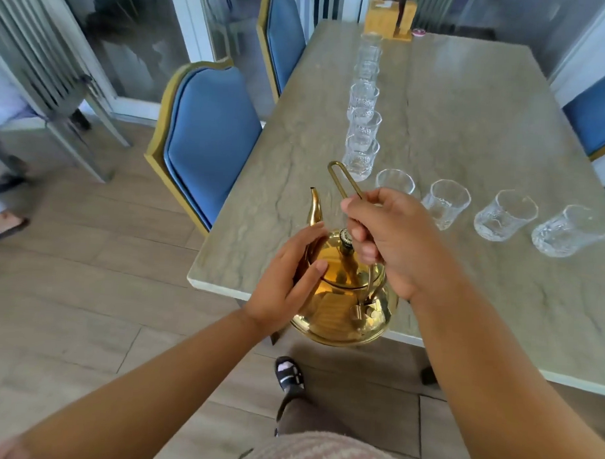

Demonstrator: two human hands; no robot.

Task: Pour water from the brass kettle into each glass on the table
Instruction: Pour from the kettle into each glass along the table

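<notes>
The brass kettle [343, 309] hangs at the table's near left corner, its spout pointing away toward the glasses. My right hand [389, 242] grips the kettle's thin looped handle from above. My left hand [289, 280] lies flat against the kettle's left side near the spout base. Several clear patterned glasses stand on the stone table [486, 132]: one line runs away from me, starting with the nearest glass [360, 159], and another row runs to the right, from one glass [395, 182] behind my right hand to the far-right glass [568, 230]. All look empty.
Two blue padded chairs with gold frames stand along the table's left side, the nearer chair [208, 136] close to the corner; another chair [596, 116] is on the right. A wooden holder [390, 17] sits at the far end. My sandalled foot [289, 374] is below the kettle.
</notes>
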